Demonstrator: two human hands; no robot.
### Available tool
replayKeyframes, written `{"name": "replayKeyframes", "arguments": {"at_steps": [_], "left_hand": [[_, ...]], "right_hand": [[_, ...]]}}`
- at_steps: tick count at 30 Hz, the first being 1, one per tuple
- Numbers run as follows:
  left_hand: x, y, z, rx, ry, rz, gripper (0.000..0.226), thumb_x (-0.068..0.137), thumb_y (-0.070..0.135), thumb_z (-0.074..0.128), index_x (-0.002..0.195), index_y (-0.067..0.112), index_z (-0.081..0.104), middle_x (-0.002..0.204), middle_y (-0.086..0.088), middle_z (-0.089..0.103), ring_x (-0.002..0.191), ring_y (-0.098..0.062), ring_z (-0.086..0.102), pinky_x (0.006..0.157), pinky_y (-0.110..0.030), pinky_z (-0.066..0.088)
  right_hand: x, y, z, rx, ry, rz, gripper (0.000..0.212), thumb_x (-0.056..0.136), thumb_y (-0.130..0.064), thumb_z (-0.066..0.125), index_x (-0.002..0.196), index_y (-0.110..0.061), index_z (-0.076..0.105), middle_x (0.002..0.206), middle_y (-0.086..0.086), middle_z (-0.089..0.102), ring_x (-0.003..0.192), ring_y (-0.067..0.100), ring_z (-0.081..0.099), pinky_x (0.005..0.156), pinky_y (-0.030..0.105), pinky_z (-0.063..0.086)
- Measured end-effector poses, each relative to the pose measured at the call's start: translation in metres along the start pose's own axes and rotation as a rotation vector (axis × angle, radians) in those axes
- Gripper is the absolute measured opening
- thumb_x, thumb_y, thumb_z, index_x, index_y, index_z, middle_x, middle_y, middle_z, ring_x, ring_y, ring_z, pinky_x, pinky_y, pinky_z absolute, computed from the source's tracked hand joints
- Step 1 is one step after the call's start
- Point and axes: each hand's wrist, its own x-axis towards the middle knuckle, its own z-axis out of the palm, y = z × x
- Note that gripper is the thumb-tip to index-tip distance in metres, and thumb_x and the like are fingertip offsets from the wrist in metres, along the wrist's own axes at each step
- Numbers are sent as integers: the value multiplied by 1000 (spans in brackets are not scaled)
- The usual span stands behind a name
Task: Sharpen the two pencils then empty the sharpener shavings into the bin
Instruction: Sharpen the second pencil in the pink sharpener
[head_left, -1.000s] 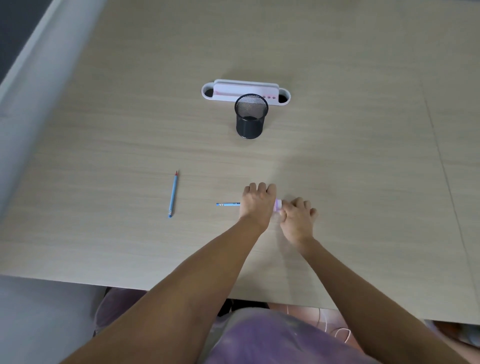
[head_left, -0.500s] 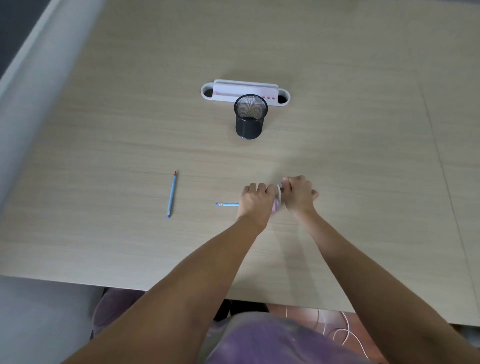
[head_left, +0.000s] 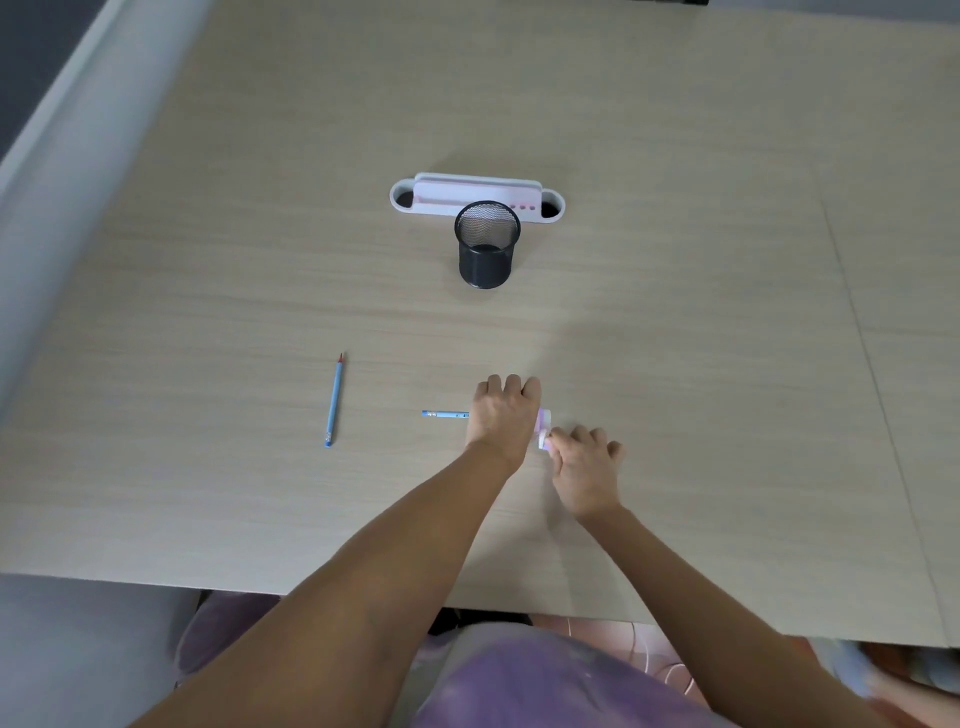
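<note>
Pale wood-grain covers the bench (head_left: 675, 312), whose near edge is crossed by both forearms. Near the middle of the bench the left hand (head_left: 506, 415) is closed, knuckles up, around a blue pencil (head_left: 444, 414); only the pencil's tail is seen, sticking out flat to the left of the fist. Just right of that fist a small pink and white sharpener (head_left: 544, 427) is held, touching both hands. The right hand (head_left: 584, 462) is curled with its fingertips pinched on the sharpener's near end; how much of the sharpener is wrapped cannot be told, since most of it is hidden between the two hands. The pencil's point is hidden as well.

Well to the left of the left hand a second blue pencil (head_left: 333, 400) is lying alone on the bench, its red tip pointed away and its near end toward the person.

Beyond the hands, well apart from them, a black mesh bin (head_left: 487, 249) is standing upright with its mouth open. Directly behind the bin, and partly covered by it, a white holder (head_left: 447, 195) is set, with a round hole seen at each end.
</note>
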Motion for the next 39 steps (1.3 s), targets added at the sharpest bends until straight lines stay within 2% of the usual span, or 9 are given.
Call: {"name": "replayKeyframes", "arguments": {"at_steps": [5,9,11,13,16,21,26,31,39], "left_hand": [[-1,-1,-4,-64,32,38,51,27,19,83,70,22,56,58,7,53,52,-14,50,50,-22,33],[0,-11,-3,-326,-77,151,102,52,38,89,133,12,32,125,-7,42,112,-27,44,95,-33,39],[-7,-25,-16,-670,-125,169,120,53,28,88,146,15,12,143,-8,23,129,-26,27,105,-37,34],[-15,-44,-22,-892,-122,139,112,62,13,77,148,16,6,147,-7,16,135,-24,18,108,-39,33],[-23,-71,-13,-900,-133,38,73,76,2,53,141,14,23,141,-8,33,130,-28,31,108,-37,33],[-29,-72,-1,-761,-219,-27,21,95,18,40,111,9,49,110,-15,63,100,-35,55,78,-34,35],[-26,-80,0,-845,-253,9,21,95,22,43,99,9,58,102,-14,65,95,-34,57,74,-31,38],[-27,-86,7,-840,-207,-41,30,91,34,51,69,15,46,72,-6,51,67,-28,44,60,-27,32],[-29,-93,9,-618,-188,-117,50,78,65,55,65,17,46,75,-1,55,81,-24,58,71,-29,40]], "right_hand": [[7,2,-9,-3,-106,4,17,93,-18,50,84,-10,61,78,9,62,82,33,53,71,38,24],[15,4,-23,294,-184,-22,40,87,-23,58,124,-11,49,111,11,57,102,31,51,89,41,38],[19,3,-34,442,-235,-114,68,76,-20,70,136,-11,38,118,10,52,106,26,48,92,35,40],[24,-4,-44,492,-241,-192,79,69,-23,77,137,-15,37,118,6,50,105,20,47,85,23,40],[33,-16,-47,487,-219,-302,71,70,-24,77,132,-18,44,110,1,51,91,15,51,77,19,39],[37,-27,-44,402,-178,-374,49,78,-17,70,123,-17,52,109,8,55,84,23,57,71,31,47],[35,-27,-43,342,-144,-372,46,80,-15,68,123,-16,52,110,7,55,80,21,54,67,23,36],[32,-31,-44,308,-152,-345,45,81,-16,64,124,-18,50,112,7,54,84,29,58,67,33,47],[31,-33,-47,290,-165,-325,42,83,-23,56,124,-20,48,111,6,55,80,30,58,65,35,47]]}}
